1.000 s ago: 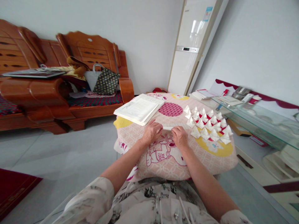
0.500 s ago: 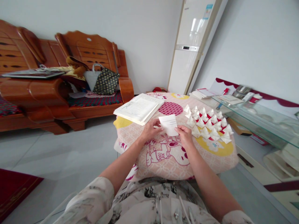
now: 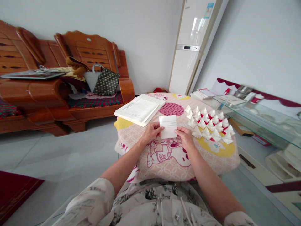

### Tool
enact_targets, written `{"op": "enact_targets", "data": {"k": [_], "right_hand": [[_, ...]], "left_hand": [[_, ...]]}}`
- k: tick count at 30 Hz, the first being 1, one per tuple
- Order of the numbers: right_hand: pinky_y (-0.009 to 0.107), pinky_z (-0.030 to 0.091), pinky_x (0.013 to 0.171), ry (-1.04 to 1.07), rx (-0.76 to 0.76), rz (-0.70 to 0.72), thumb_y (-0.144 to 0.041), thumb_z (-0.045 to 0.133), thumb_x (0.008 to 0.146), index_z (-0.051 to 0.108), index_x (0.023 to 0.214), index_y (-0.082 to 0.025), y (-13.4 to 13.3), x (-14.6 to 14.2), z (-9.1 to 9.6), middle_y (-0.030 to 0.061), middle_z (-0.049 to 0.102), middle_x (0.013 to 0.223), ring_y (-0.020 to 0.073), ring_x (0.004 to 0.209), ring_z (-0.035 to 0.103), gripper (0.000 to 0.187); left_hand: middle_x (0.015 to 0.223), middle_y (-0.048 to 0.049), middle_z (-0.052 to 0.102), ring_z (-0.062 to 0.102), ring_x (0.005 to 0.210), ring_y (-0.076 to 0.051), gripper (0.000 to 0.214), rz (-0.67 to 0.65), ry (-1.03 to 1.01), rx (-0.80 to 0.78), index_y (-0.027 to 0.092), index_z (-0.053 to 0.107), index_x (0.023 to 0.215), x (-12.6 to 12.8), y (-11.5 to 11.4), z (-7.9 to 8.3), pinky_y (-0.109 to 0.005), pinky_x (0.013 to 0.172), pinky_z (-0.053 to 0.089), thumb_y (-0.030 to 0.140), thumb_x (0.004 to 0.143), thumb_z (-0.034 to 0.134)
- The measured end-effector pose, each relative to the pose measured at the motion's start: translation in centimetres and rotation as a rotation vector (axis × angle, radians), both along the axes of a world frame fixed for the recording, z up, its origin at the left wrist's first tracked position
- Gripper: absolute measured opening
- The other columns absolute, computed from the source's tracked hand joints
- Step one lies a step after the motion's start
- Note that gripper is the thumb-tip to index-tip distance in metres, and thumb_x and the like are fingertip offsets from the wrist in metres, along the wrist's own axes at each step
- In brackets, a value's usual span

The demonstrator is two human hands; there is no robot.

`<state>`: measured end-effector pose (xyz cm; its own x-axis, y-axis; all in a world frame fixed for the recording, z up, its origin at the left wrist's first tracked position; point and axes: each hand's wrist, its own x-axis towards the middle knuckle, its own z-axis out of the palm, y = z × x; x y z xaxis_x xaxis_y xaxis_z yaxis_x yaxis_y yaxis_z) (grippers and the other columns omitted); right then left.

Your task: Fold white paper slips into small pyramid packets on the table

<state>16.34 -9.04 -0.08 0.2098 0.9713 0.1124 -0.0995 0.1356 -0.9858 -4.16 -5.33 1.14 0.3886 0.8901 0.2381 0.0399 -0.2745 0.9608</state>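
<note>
Both my hands hold up a small white paper slip (image 3: 168,126) above a pink cartoon-printed cloth (image 3: 169,160) that covers a low table. My left hand (image 3: 151,131) pinches the slip's lower left edge, and my right hand (image 3: 185,136) pinches its lower right corner. The slip stands nearly upright, its face towards me. Several folded white and red paper triangles (image 3: 209,124) lie in rows on the cloth just right of my right hand. A stack of white paper sheets (image 3: 138,110) lies at the cloth's far left.
A carved wooden sofa (image 3: 47,84) with a dark bag (image 3: 107,81) stands at the left over a grey floor. A tall white air conditioner (image 3: 190,47) is in the corner. A glass shelf (image 3: 258,116) with papers and cups runs along the right wall.
A second ago both hands pressed the paper flat on the cloth. They have since lifted it and now hold it upright, turned squarely towards me.
</note>
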Motion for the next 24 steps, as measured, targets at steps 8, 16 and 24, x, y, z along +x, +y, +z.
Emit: {"op": "enact_targets", "data": {"k": [8, 16, 24], "right_hand": [[0.035, 0.053, 0.079, -0.381, 0.319, -0.091, -0.029, 0.070, 0.074, 0.074, 0.089, -0.019, 0.0, 1.0, 0.0, 0.0047, 0.073, 0.085, 0.0217, 0.082, 0.067, 0.019], [0.037, 0.053, 0.085, -1.083, 0.505, 0.035, 0.000, 0.055, 0.073, 0.078, 0.080, -0.020, -0.4, 2.0, -1.0, 0.0097, 0.073, 0.095, 0.0240, 0.093, 0.064, 0.031], [0.034, 0.049, 0.082, -1.295, 0.526, 0.259, 0.001, 0.051, 0.076, 0.076, 0.081, -0.016, -1.5, 1.9, -0.9, 0.0110, 0.071, 0.090, 0.0233, 0.089, 0.061, 0.031]], "left_hand": [[0.085, -0.0052, 0.075, 0.069, 0.078, -0.016, 0.015, 0.193, 0.211, 0.470, 0.016, 0.071, 0.088, 0.0, 0.1, -0.8, -0.027, 0.072, 0.056, 0.020, 0.086, 0.057], [0.114, -0.0118, 0.073, 0.068, 0.108, -0.026, 0.022, 0.155, 0.653, 0.737, 0.017, 0.076, 0.098, -0.8, 0.6, -2.5, -0.042, 0.094, 0.057, 0.012, 0.082, 0.062], [0.116, -0.0120, 0.073, 0.066, 0.109, -0.022, 0.035, -0.158, 0.591, 0.898, 0.016, 0.073, 0.109, -0.7, -0.5, -1.8, -0.040, 0.097, 0.052, 0.005, 0.082, 0.054]]}}
